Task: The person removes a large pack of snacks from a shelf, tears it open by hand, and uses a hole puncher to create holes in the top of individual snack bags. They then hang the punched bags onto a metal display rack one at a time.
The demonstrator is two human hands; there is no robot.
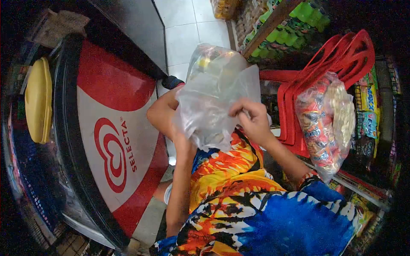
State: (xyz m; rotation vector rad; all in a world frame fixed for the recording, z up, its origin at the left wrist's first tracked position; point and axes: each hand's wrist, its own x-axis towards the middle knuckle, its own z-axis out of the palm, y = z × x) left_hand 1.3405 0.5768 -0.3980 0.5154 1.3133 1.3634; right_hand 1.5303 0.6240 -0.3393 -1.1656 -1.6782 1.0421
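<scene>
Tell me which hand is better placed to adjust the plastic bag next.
Likely the right hand: its curled fingers sit in plain view at the plastic bag; the left hand is mostly hidden.

White floor tiles show at the far side; a red-and-white Selecta freezer stands left, stacked red plastic chairs right, near probable shelving.

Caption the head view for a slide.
Right hand curled at a clear bag above tie-dye clothes, with a SELECTA panel on one side and red chairs on the other.
</scene>
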